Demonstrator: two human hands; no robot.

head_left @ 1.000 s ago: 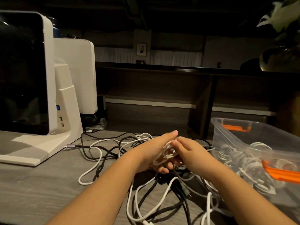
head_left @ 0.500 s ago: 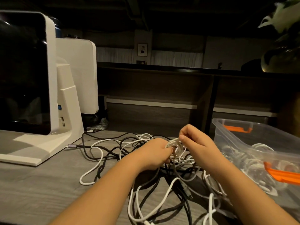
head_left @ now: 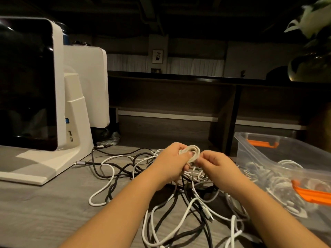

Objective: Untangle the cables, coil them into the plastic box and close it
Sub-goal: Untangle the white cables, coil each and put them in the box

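A tangle of white and black cables [head_left: 179, 203] is spread over the grey wooden table [head_left: 44, 212] in front of me. My left hand [head_left: 172, 161] grips a small coil of white cable [head_left: 192, 153], with the thumb pressed over its loops. My right hand [head_left: 217, 167] pinches the white strand at the coil's right edge. The clear plastic box [head_left: 265, 154] with orange latches stands at the right and holds several coiled white cables [head_left: 279, 179].
A white machine with a dark screen [head_left: 35, 86] fills the left side of the table, and a second white unit [head_left: 89, 83] stands behind it. A dark shelf runs along the back. A plant in a round pot [head_left: 311, 65] is at the upper right.
My left hand closed round the white coil and lifted it slightly. My right hand rose with the strand, then came back down to the coil's right edge.
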